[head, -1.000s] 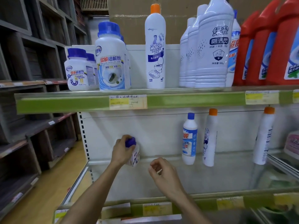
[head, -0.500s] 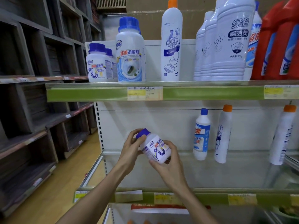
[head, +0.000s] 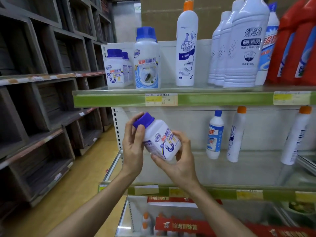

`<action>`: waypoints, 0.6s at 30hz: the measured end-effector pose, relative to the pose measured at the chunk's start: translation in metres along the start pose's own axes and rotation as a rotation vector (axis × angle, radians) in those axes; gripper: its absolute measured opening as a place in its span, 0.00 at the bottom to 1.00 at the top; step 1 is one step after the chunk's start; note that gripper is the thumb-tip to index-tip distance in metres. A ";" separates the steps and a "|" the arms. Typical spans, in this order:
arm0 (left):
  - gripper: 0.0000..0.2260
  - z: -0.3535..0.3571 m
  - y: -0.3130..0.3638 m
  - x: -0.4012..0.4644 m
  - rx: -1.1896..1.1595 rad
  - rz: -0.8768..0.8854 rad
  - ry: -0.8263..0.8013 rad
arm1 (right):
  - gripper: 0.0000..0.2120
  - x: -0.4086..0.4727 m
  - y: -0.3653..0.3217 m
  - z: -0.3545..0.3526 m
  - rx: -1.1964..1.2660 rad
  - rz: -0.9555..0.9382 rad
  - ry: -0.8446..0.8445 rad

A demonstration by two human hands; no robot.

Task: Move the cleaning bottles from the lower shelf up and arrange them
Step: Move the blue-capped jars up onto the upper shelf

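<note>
A small white jar with a purple cap [head: 160, 139] is tilted left in front of the lower shelf's back panel, held in both hands. My left hand [head: 133, 146] grips its cap and neck. My right hand [head: 179, 163] cups its base from below. On the upper shelf [head: 109, 100] stand two matching small jars [head: 116, 69], a bigger blue-capped jar [head: 147, 60], a tall orange-capped white bottle [head: 187, 47], several white bottles [head: 239, 48] and red bottles [head: 294, 48]. The lower shelf [head: 256, 171] carries a blue-capped bottle [head: 214, 135] and two orange-capped white bottles [head: 236, 134] [head: 295, 135].
Dark wooden shelving [head: 42, 100] runs along the left side of the aisle above a yellow wooden floor [head: 68, 194]. Below the lower shelf, red boxes [head: 179, 224] and small orange-capped bottles [head: 146, 221] fill another level. A cardboard box [head: 162, 16] stands behind the upper shelf.
My left hand lifted the small jar off the lower shelf, and my right hand came in to hold its base. The jar now sits higher and closer, tilted between both hands.
</note>
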State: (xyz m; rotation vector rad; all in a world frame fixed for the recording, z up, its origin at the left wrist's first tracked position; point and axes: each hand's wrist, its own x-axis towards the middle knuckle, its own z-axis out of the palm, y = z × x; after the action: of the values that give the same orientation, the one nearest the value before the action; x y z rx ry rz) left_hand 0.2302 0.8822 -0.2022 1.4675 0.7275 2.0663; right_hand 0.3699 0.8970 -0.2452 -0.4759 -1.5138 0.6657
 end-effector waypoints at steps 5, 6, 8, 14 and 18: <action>0.16 0.021 0.066 0.043 -0.007 0.033 0.013 | 0.38 0.046 -0.060 0.009 0.053 -0.059 0.022; 0.14 0.026 0.079 0.055 -0.011 0.022 0.017 | 0.38 0.058 -0.072 0.011 0.067 -0.055 0.024; 0.12 0.035 0.102 0.080 -0.032 -0.002 0.021 | 0.38 0.081 -0.094 0.012 0.130 -0.006 0.014; 0.08 0.057 0.150 0.144 -0.108 -0.120 0.004 | 0.33 0.136 -0.146 0.012 0.325 0.119 -0.053; 0.12 0.059 0.167 0.167 -0.172 -0.187 0.007 | 0.24 0.156 -0.163 0.013 0.332 0.195 -0.026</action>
State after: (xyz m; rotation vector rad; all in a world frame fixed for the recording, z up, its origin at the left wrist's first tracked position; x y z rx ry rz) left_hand 0.2219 0.8799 0.0411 1.2492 0.6463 1.9412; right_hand 0.3640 0.8788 -0.0200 -0.3637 -1.3572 1.0589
